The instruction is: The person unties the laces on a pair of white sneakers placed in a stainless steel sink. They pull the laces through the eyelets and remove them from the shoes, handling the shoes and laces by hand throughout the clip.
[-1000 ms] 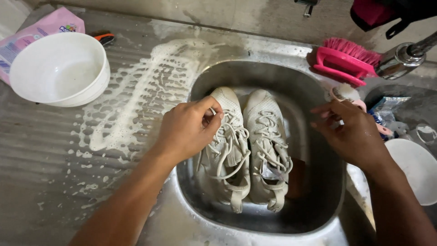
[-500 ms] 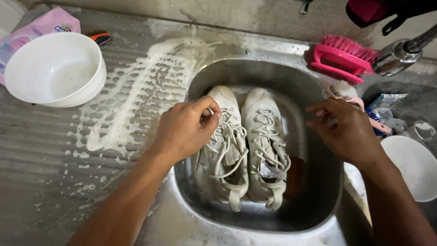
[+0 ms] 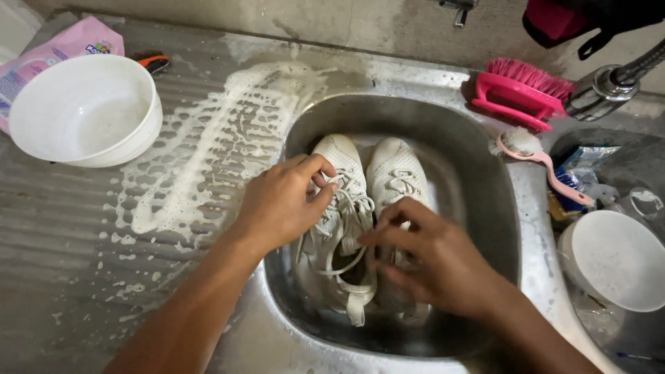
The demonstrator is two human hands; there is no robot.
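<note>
Two white sneakers lie side by side, toes away from me, in a steel sink (image 3: 485,201). My left hand (image 3: 280,204) pinches the laces of the left sneaker (image 3: 339,163) near its tongue. Lower down, my right hand (image 3: 433,260) reaches across the right sneaker (image 3: 398,173) with its fingertips on the left sneaker's lace. The back half of the right sneaker is hidden under my right hand.
Soap foam (image 3: 208,152) spreads over the ridged steel drainboard. A white bowl (image 3: 83,111) and a pink packet (image 3: 55,52) sit far left. At right are a pink scrub brush (image 3: 519,90), a small pink brush (image 3: 540,156), a tap spout (image 3: 609,83) and another white bowl (image 3: 616,260).
My right hand has moved from the sink's right rim down and left onto the shoes. My left hand has stayed on the left sneaker's laces.
</note>
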